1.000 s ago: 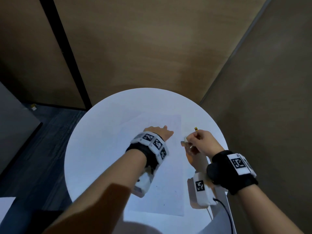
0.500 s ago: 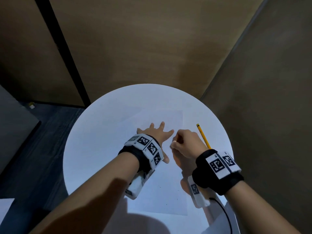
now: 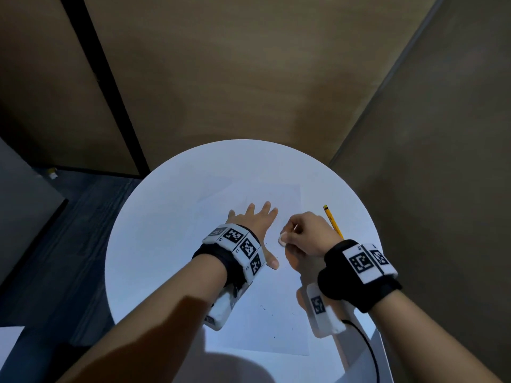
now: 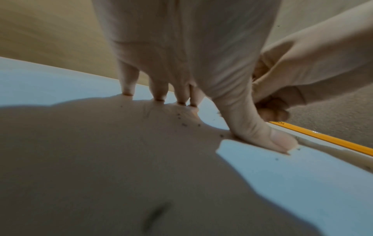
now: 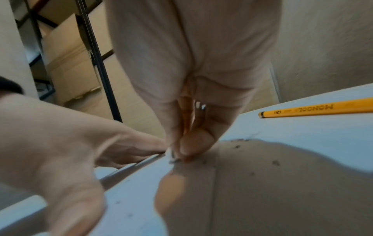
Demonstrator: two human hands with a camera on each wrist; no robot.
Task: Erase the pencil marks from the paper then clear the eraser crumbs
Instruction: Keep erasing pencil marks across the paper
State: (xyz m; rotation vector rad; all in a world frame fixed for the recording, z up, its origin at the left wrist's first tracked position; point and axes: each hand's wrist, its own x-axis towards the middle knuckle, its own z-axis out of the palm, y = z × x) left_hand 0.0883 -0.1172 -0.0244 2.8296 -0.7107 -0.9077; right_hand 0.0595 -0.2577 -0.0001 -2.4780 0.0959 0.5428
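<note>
My right hand (image 3: 307, 234) has its grip pinched tight on one small white eraser (image 3: 282, 240), its tip down on the paper (image 3: 276, 322). My left hand (image 3: 254, 221) lies flat beside it, fingers spread and straight, thumb (image 4: 268, 137) pressing the sheet down; the two hands sit close but apart. One sheet of paper, lying on the round white counter (image 3: 154, 233). Dark crumbs (image 3: 262, 308) are scattered over the sheet, too many and too small to count, some right under my grip. One yellow pencil (image 3: 331, 221) lies on the counter just right of my right hand, partly hidden behind it in the head view. Beyond the counter, brown wall panels (image 3: 249, 78) and a dark floor (image 3: 69, 230) with one small yellowish scrap (image 3: 52, 172).
</note>
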